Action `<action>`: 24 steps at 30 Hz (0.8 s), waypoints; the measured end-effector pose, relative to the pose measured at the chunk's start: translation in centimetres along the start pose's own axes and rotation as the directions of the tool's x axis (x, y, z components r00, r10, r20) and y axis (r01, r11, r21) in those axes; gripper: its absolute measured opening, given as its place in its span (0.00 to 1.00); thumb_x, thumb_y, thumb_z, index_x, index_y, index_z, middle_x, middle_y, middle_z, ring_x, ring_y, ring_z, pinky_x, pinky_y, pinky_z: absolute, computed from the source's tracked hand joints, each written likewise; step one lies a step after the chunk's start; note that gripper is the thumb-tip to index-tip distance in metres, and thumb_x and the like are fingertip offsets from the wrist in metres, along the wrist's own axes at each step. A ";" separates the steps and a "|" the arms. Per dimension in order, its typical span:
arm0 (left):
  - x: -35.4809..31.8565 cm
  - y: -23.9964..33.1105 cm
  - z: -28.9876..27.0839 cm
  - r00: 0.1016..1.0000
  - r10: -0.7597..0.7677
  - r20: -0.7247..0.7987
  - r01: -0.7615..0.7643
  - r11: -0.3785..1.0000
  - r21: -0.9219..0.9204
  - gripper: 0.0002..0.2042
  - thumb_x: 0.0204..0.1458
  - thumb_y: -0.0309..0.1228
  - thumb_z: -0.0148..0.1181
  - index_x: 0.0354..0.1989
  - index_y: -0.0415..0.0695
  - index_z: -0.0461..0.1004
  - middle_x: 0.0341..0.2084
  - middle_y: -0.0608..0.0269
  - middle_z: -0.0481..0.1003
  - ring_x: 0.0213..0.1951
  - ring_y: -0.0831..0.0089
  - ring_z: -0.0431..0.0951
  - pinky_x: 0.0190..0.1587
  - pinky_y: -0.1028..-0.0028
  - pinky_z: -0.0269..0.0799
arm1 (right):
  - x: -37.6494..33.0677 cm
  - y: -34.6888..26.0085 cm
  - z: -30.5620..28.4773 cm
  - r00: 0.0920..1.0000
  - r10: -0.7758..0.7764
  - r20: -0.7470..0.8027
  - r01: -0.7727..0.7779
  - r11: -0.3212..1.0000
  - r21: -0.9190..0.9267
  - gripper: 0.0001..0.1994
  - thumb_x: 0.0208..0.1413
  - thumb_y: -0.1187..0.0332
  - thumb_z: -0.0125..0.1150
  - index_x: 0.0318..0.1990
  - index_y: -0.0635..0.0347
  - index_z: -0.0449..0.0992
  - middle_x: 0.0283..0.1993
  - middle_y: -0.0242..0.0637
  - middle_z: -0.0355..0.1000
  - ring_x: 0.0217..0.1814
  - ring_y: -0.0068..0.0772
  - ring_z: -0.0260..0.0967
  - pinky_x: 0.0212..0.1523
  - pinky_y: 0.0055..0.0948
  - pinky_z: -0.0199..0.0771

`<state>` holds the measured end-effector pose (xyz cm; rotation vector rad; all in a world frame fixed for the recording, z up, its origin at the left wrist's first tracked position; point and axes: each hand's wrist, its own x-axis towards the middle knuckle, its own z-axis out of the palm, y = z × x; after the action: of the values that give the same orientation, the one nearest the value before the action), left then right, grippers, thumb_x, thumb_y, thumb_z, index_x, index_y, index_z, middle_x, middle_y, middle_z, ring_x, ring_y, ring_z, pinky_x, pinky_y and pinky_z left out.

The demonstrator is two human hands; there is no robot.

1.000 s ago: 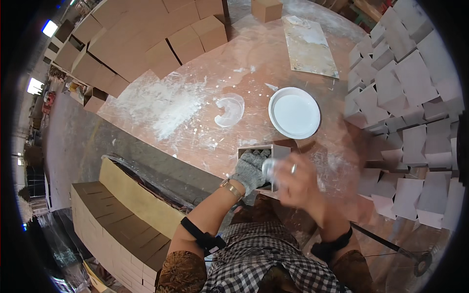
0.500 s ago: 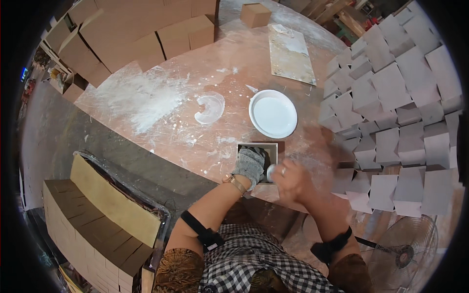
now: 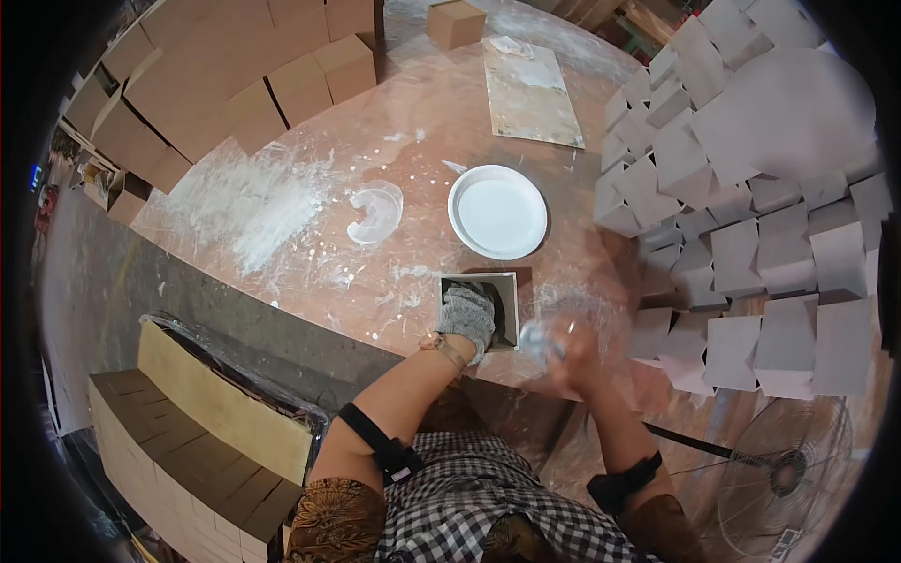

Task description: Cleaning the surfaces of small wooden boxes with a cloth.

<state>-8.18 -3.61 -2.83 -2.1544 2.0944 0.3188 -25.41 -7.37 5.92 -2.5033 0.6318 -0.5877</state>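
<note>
My left hand [image 3: 468, 314], in a grey knit glove, reaches down into an open square box [image 3: 511, 317] at the near edge of the table. Its fingers are hidden inside the box walls. Just right of the box, my bare right hand [image 3: 572, 355] is closed around a small whitish wad [image 3: 537, 340], perhaps a cloth or sponge. Motion smears both the hand and the wad. Beyond the box lies a round white dish [image 3: 497, 212] with a pale, smooth surface inside.
Grey-white boxes [image 3: 737, 258] stand stacked along the right. Brown boxes [image 3: 202, 84] fill the far left, with one brown box [image 3: 455, 23] at the back. A stained board [image 3: 532, 92] and a curved translucent piece [image 3: 375, 214] lie on the table [image 3: 310, 272]. A fan [image 3: 786, 472] stands at lower right.
My right hand with the wad has moved from the box's right rim to beside the box. The left hand stays inside the box. The whole view has shifted slightly.
</note>
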 end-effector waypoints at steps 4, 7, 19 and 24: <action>0.2 0.1 -1.4 1.000 0.019 -0.009 -0.020 0.998 -0.056 0.15 0.43 0.36 0.54 0.37 0.40 0.74 0.35 0.49 0.75 0.37 0.60 0.76 0.35 0.62 0.68 | 6.8 1.6 0.1 0.980 -0.026 -0.196 0.017 0.999 -0.047 0.11 0.35 0.76 0.56 0.31 0.57 0.75 0.34 0.38 0.72 0.34 0.44 0.68 0.34 0.35 0.70; 0.1 -0.4 -1.2 0.988 0.083 -0.132 -0.093 0.993 -0.071 0.17 0.42 0.36 0.56 0.39 0.39 0.74 0.36 0.49 0.75 0.37 0.60 0.76 0.34 0.62 0.68 | 7.6 2.5 1.9 0.992 -0.076 -0.100 0.059 0.985 -0.163 0.11 0.35 0.77 0.55 0.31 0.57 0.74 0.36 0.38 0.72 0.36 0.45 0.67 0.35 0.36 0.69; -0.2 -0.2 -1.4 0.998 0.042 0.037 -0.041 0.999 -0.026 0.19 0.42 0.37 0.56 0.41 0.38 0.72 0.35 0.47 0.74 0.36 0.58 0.76 0.34 0.61 0.69 | -6.8 -4.5 2.7 0.964 0.266 -0.012 -0.252 0.925 0.283 0.13 0.32 0.79 0.53 0.31 0.63 0.75 0.35 0.43 0.71 0.35 0.47 0.70 0.39 0.37 0.72; -0.7 -1.4 -2.6 0.999 0.016 0.041 -0.012 0.996 -0.087 0.25 0.42 0.47 0.56 0.44 0.41 0.70 0.39 0.48 0.72 0.38 0.56 0.75 0.37 0.60 0.70 | -6.5 -4.2 1.8 0.918 0.326 -0.228 -0.255 0.922 0.291 0.13 0.33 0.79 0.53 0.32 0.67 0.74 0.33 0.46 0.71 0.34 0.45 0.70 0.36 0.30 0.70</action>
<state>-6.64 -3.51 -0.18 -2.1609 2.1109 0.4600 -28.39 -0.02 4.97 -2.0520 0.9493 -0.8470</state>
